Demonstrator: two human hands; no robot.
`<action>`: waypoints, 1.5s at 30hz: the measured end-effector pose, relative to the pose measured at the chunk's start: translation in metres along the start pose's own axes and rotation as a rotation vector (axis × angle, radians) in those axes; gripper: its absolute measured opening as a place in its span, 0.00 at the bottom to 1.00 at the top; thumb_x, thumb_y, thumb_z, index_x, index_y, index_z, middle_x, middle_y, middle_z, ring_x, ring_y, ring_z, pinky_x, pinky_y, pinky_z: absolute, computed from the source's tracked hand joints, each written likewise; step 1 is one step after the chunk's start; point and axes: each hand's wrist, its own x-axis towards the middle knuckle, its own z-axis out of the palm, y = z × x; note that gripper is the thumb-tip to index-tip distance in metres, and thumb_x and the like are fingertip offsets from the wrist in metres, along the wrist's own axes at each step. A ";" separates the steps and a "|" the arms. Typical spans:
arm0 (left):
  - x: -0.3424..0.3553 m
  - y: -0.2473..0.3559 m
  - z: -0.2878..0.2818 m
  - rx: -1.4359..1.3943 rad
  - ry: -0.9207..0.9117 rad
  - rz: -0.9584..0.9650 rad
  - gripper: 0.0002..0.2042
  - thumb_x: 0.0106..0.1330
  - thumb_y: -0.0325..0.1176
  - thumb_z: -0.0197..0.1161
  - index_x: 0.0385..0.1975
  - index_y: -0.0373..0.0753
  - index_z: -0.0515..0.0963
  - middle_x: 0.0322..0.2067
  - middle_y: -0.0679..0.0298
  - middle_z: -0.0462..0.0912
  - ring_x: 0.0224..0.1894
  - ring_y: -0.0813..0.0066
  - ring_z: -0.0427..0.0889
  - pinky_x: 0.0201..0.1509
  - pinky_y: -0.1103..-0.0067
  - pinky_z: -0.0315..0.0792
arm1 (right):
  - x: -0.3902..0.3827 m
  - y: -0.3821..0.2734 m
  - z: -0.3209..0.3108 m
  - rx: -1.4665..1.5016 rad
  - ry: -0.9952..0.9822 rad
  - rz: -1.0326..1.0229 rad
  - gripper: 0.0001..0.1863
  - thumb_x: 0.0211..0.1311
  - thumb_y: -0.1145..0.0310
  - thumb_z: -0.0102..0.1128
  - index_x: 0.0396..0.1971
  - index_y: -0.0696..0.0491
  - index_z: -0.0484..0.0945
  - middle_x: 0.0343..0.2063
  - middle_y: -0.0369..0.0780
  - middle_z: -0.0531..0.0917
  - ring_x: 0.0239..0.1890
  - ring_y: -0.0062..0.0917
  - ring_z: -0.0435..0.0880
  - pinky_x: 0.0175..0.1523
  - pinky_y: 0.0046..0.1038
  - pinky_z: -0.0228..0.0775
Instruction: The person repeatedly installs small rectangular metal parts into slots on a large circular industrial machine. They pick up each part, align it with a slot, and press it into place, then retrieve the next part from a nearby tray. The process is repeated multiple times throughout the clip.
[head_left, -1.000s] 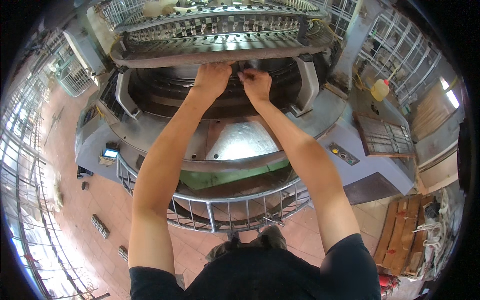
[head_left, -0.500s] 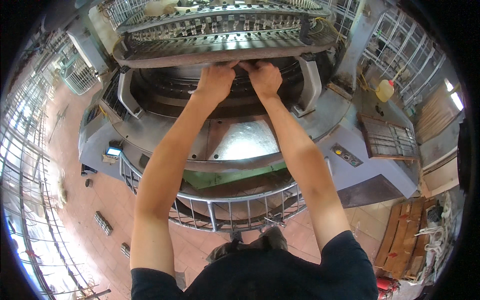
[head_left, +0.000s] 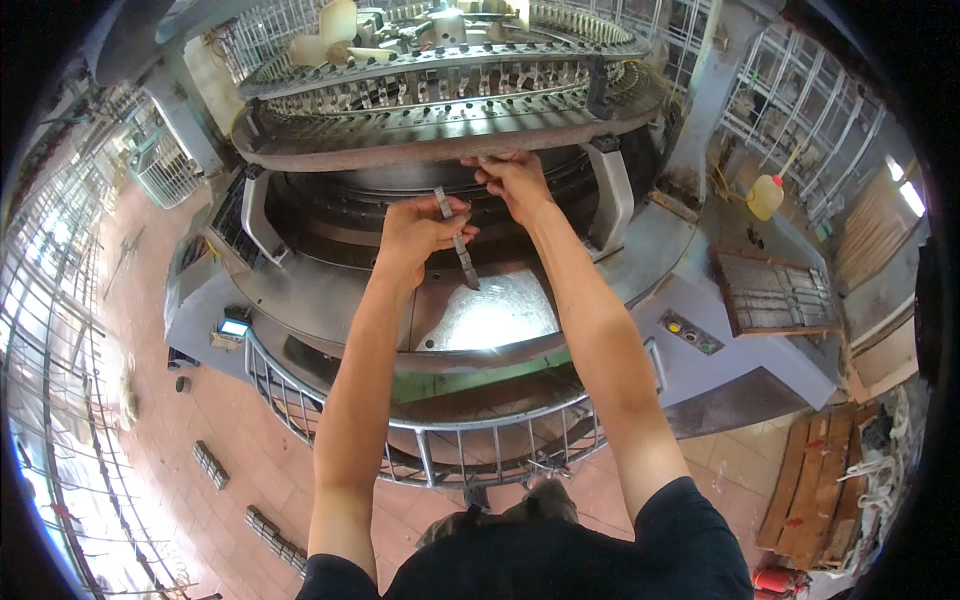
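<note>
My left hand [head_left: 408,238] pinches a narrow grey metal strip [head_left: 463,262] with notched segments. It slants above the shiny metal plate [head_left: 490,312], its lower end toward me. My right hand [head_left: 522,188] reaches to the underside of the large round rim [head_left: 380,155] of a circular knitting machine. Its fingers are curled; whether something small sits in them is hidden. Behind both hands lies the machine's dark ringed cylinder bed [head_left: 340,200].
Metal brackets [head_left: 612,200] support the rim on both sides. A curved railing [head_left: 460,455] stands between me and the machine. Segmented metal blocks [head_left: 210,464] lie on the tiled floor at left. A yellowish bottle [head_left: 766,197] and wooden boards [head_left: 808,480] are at right.
My left hand has drawn back from under the rim toward me, bringing the metal strip into view. My right hand stays at the rim. The view has tilted slightly up.
</note>
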 end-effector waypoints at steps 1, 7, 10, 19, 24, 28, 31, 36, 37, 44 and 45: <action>0.000 -0.002 -0.001 -0.038 0.015 -0.015 0.08 0.65 0.19 0.64 0.43 0.26 0.80 0.44 0.50 0.84 0.40 0.60 0.88 0.50 0.70 0.85 | 0.001 0.001 0.000 -0.010 -0.009 0.005 0.04 0.67 0.76 0.61 0.36 0.55 0.84 0.36 0.40 0.89 0.26 0.17 0.81 0.26 0.19 0.64; -0.004 -0.013 -0.006 -0.234 0.043 -0.061 0.08 0.63 0.16 0.65 0.41 0.25 0.79 0.38 0.52 0.84 0.38 0.58 0.88 0.49 0.70 0.86 | 0.003 -0.001 -0.003 0.169 0.059 -0.026 0.03 0.66 0.78 0.60 0.36 0.59 0.82 0.37 0.45 0.88 0.28 0.21 0.80 0.26 0.20 0.64; -0.009 -0.017 -0.008 -0.301 0.061 -0.055 0.07 0.63 0.16 0.64 0.40 0.25 0.79 0.38 0.52 0.83 0.39 0.57 0.88 0.51 0.70 0.86 | -0.003 -0.005 -0.006 0.263 0.155 -0.003 0.03 0.67 0.79 0.60 0.36 0.62 0.81 0.37 0.47 0.88 0.26 0.21 0.79 0.24 0.19 0.62; 0.010 -0.026 -0.002 -0.382 0.152 -0.033 0.02 0.64 0.15 0.63 0.33 0.26 0.76 0.40 0.51 0.82 0.45 0.53 0.86 0.56 0.65 0.84 | -0.013 -0.009 -0.007 0.278 0.057 0.005 0.09 0.69 0.77 0.59 0.46 0.62 0.81 0.42 0.43 0.88 0.25 0.18 0.76 0.25 0.20 0.63; 0.026 -0.026 0.006 -0.328 0.310 -0.020 0.08 0.59 0.13 0.67 0.32 0.31 0.76 0.37 0.54 0.86 0.41 0.61 0.88 0.47 0.72 0.86 | -0.042 -0.007 -0.018 -0.486 -0.263 0.116 0.21 0.55 0.57 0.77 0.38 0.60 0.88 0.28 0.37 0.87 0.26 0.17 0.78 0.31 0.23 0.70; 0.041 -0.027 0.018 -0.213 0.307 -0.030 0.07 0.59 0.17 0.69 0.32 0.33 0.78 0.41 0.55 0.86 0.40 0.66 0.87 0.46 0.76 0.85 | -0.054 -0.006 -0.018 -0.587 -0.264 0.019 0.11 0.59 0.66 0.73 0.34 0.59 0.87 0.24 0.35 0.84 0.23 0.16 0.76 0.27 0.22 0.66; 0.052 -0.025 0.022 -0.120 0.227 -0.084 0.07 0.60 0.18 0.69 0.34 0.33 0.79 0.42 0.56 0.86 0.43 0.66 0.87 0.48 0.76 0.84 | -0.055 -0.012 -0.027 -0.556 -0.305 0.120 0.08 0.62 0.71 0.70 0.34 0.60 0.85 0.22 0.33 0.81 0.21 0.14 0.73 0.23 0.19 0.59; 0.071 -0.029 0.015 -0.097 0.076 -0.220 0.09 0.62 0.20 0.69 0.40 0.31 0.79 0.42 0.55 0.86 0.48 0.65 0.85 0.52 0.75 0.83 | -0.053 -0.008 -0.038 -0.363 -0.323 0.247 0.06 0.64 0.74 0.67 0.32 0.62 0.83 0.20 0.34 0.79 0.20 0.15 0.71 0.22 0.20 0.56; 0.073 -0.031 0.014 -0.153 0.066 -0.241 0.10 0.62 0.21 0.69 0.42 0.31 0.79 0.43 0.55 0.85 0.49 0.65 0.85 0.52 0.74 0.83 | -0.053 -0.005 -0.039 -0.296 -0.272 0.226 0.06 0.64 0.74 0.66 0.33 0.63 0.83 0.21 0.34 0.80 0.20 0.15 0.71 0.22 0.20 0.56; 0.058 -0.019 0.018 -0.061 0.059 -0.159 0.09 0.64 0.24 0.68 0.42 0.28 0.81 0.41 0.56 0.86 0.43 0.64 0.88 0.45 0.70 0.85 | -0.043 0.008 -0.050 -0.705 0.073 -0.185 0.11 0.63 0.67 0.67 0.34 0.60 0.86 0.24 0.42 0.86 0.25 0.26 0.82 0.33 0.29 0.71; 0.055 -0.015 0.022 0.238 0.091 -0.014 0.07 0.62 0.23 0.68 0.39 0.30 0.82 0.40 0.55 0.86 0.39 0.63 0.88 0.44 0.70 0.84 | -0.043 0.009 -0.051 -0.816 0.080 -0.251 0.12 0.62 0.64 0.67 0.34 0.59 0.87 0.25 0.44 0.87 0.27 0.31 0.85 0.37 0.32 0.75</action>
